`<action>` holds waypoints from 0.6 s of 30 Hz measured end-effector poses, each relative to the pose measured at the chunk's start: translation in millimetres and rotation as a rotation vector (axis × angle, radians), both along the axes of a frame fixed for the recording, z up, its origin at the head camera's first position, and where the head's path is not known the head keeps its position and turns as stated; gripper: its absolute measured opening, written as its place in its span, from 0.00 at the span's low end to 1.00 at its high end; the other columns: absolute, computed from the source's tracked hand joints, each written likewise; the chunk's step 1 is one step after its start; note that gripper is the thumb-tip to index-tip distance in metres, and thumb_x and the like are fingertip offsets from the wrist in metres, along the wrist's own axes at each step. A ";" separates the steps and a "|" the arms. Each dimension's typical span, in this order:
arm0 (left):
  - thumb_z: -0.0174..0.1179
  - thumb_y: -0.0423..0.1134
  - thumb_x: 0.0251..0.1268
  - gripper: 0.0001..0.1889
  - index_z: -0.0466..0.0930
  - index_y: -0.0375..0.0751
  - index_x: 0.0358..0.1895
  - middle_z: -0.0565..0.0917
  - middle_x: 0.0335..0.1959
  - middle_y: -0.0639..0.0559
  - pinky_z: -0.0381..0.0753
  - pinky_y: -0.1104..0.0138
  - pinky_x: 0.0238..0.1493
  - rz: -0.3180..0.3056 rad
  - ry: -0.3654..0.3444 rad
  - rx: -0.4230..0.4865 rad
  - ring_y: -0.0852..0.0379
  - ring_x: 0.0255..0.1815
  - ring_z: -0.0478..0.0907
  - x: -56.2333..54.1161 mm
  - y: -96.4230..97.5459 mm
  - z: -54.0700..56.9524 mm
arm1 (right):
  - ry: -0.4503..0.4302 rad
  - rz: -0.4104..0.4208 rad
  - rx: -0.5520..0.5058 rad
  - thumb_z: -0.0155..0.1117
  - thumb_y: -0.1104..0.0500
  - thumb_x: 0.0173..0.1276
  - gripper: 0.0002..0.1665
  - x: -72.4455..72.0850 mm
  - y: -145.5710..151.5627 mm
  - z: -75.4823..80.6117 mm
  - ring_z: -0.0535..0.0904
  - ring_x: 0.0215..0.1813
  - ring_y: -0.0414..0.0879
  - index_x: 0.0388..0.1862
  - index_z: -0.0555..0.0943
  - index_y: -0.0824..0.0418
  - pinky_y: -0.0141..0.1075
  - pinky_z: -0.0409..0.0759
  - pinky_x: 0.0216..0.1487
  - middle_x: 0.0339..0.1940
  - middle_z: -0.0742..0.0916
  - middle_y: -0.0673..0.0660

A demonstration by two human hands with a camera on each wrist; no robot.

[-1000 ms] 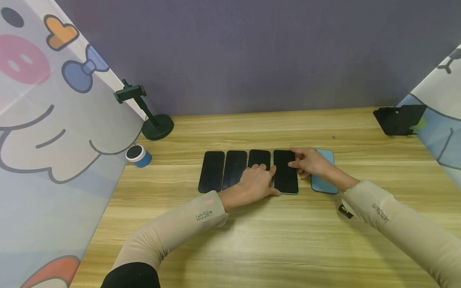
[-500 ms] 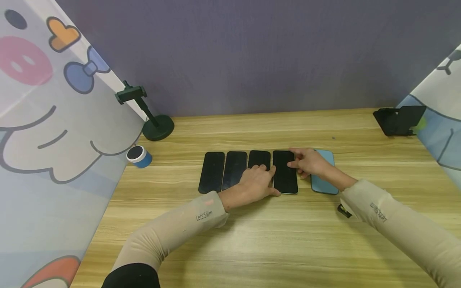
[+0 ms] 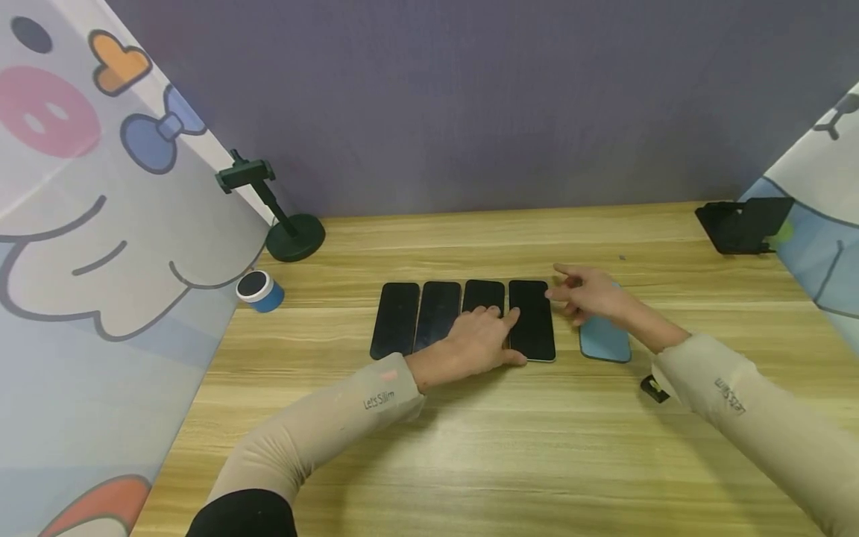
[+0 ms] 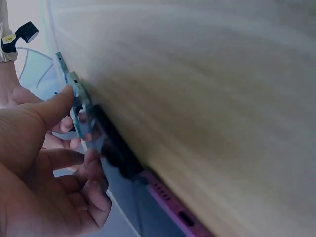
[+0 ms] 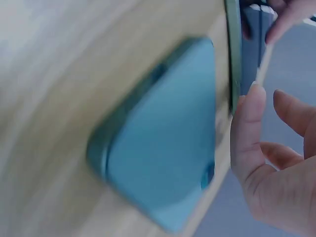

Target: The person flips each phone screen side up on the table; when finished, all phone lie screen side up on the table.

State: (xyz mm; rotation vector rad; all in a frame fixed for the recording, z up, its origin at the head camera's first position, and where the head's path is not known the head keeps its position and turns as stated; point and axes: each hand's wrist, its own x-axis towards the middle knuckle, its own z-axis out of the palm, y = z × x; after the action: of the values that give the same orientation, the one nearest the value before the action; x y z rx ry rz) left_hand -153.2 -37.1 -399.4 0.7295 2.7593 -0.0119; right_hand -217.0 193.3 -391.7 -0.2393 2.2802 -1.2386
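Observation:
Several phones lie side by side in a row, dark screens up: a leftmost phone (image 3: 394, 321), a second phone (image 3: 438, 317), a third phone (image 3: 485, 294) and a rightmost black phone (image 3: 535, 328). My left hand (image 3: 475, 339) rests over the third, its fingers spread, index fingertip by the left edge of the rightmost black phone and thumb at its lower edge. My right hand (image 3: 592, 291) hovers between that phone and a light-blue phone (image 3: 605, 341), overlapping the blue one's upper part. Its fingers are loosely bent and hold nothing. In the right wrist view the light-blue phone (image 5: 163, 138) lies flat.
A dark green phone stand (image 3: 288, 237) is at the back left, with a blue-and-white jar (image 3: 260, 291) before it. Another black stand (image 3: 741, 224) sits back right. A small black item (image 3: 653, 388) shows at the right sleeve's cuff. A grey partition (image 3: 470, 104) rises behind.
My right hand has left the right edge of the rightmost black phone, moving slightly right and up. My left hand has stayed nearly in place; the phones keep their row.

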 end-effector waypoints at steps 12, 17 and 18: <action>0.51 0.70 0.68 0.41 0.57 0.55 0.80 0.75 0.66 0.50 0.77 0.57 0.58 -0.176 0.064 0.064 0.51 0.62 0.74 -6.5 32.0 4.4 | 0.106 0.020 0.155 0.58 0.46 0.77 0.48 0.3 70.8 8.5 0.83 0.52 0.59 0.82 0.49 0.65 0.43 0.86 0.39 0.65 0.71 0.71; 0.50 0.71 0.68 0.41 0.57 0.57 0.80 0.76 0.63 0.53 0.75 0.58 0.55 -0.179 0.077 0.049 0.54 0.54 0.71 -11.6 52.5 1.3 | 0.107 0.021 0.193 0.58 0.46 0.77 0.48 0.7 89.4 6.4 0.84 0.52 0.59 0.82 0.49 0.66 0.44 0.86 0.39 0.66 0.71 0.73; 0.49 0.72 0.67 0.42 0.57 0.58 0.80 0.75 0.64 0.53 0.75 0.59 0.54 -0.176 0.081 0.041 0.54 0.54 0.71 -12.9 56.1 0.0 | 0.103 0.022 0.198 0.58 0.47 0.77 0.48 0.8 91.7 6.5 0.84 0.51 0.58 0.82 0.49 0.67 0.44 0.86 0.39 0.66 0.71 0.73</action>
State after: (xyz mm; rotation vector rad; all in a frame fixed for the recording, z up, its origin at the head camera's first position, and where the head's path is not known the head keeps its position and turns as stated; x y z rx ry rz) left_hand -166.1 19.0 -399.4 1.0017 2.7686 -0.0214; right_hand -216.2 285.0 -385.2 -0.2597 2.4618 -1.0010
